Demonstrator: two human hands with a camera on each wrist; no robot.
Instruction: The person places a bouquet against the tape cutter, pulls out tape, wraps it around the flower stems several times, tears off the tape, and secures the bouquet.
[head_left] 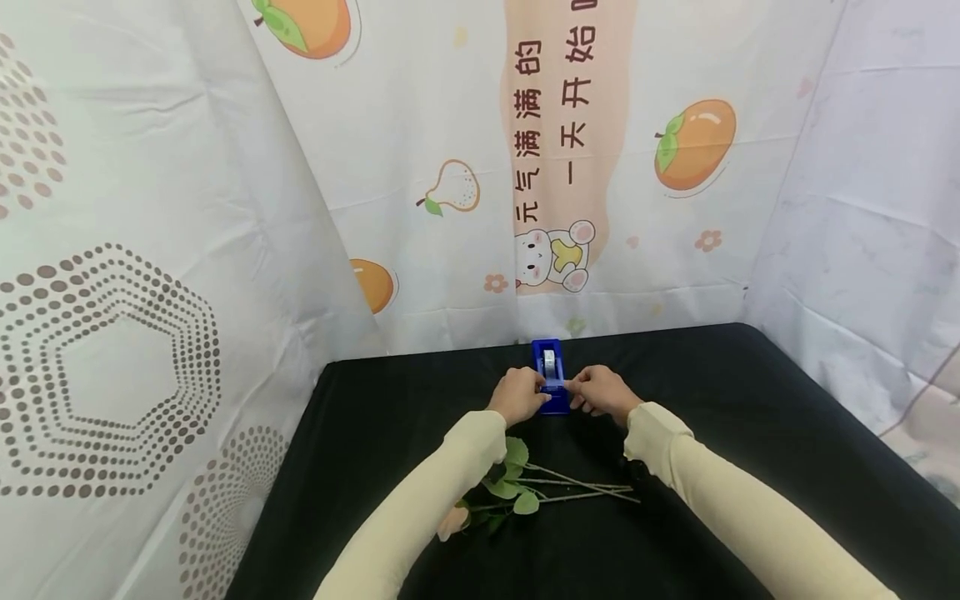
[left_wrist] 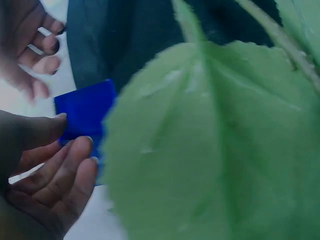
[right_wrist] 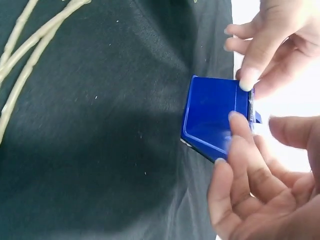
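One blue dispenser (head_left: 555,402) shows its tape roll (head_left: 550,363) only in head view.

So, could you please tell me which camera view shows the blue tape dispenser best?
The head view, since it shows the blue tape dispenser nearly whole, tape roll included. The right wrist view shows mainly one end, close up; in the left wrist view, a leaf and the left hand cover part.
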